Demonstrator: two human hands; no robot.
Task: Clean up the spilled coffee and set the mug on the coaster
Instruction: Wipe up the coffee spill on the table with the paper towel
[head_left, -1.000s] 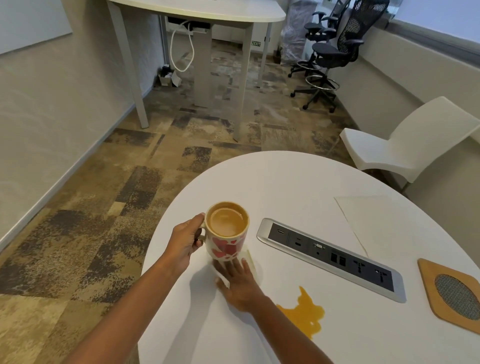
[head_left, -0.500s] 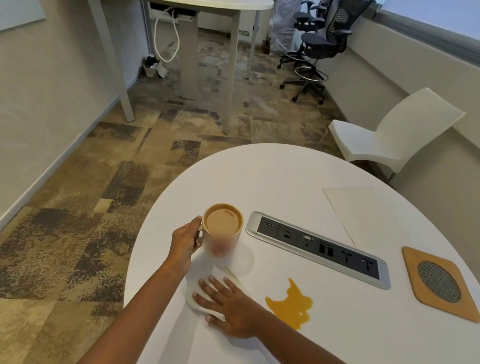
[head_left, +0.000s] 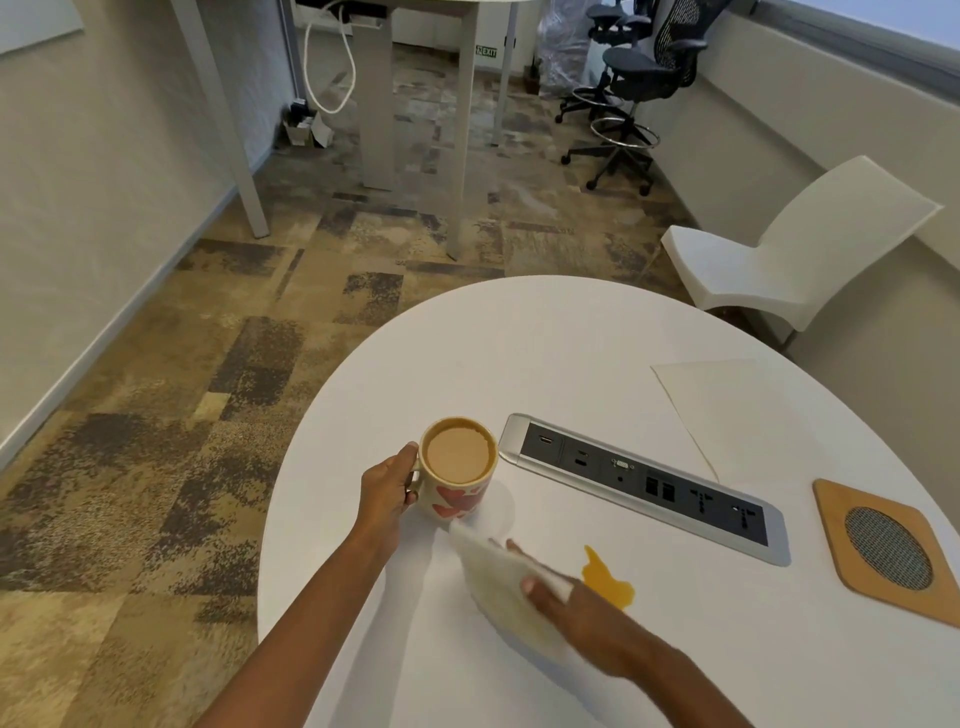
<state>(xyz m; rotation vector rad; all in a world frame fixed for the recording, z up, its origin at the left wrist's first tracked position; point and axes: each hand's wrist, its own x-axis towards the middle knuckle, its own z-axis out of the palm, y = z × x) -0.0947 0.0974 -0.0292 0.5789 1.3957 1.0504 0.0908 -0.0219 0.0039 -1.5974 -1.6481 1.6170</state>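
Observation:
A cream mug (head_left: 457, 475) with red hearts, full of milky coffee, is near the left edge of the white round table (head_left: 545, 332). My left hand (head_left: 387, 486) grips its handle. My right hand (head_left: 582, 608) holds a white napkin (head_left: 501, 587), lifted and tilted just left of the orange-brown coffee spill (head_left: 608, 579). Part of the spill lies hidden behind my fingers. The square wooden coaster (head_left: 891, 551) with a round mesh centre lies at the table's right side, far from the mug.
A silver and black socket panel (head_left: 644, 486) is set into the table between the mug and the coaster. A second flat napkin (head_left: 727, 415) lies behind it. A white chair (head_left: 795, 249) stands beyond the table; office chairs (head_left: 639, 78) and a desk are further back.
My right hand, flat on the napkin below the mug before, has picked the napkin up and moved right, up to the spill. The mug stays in my left hand.

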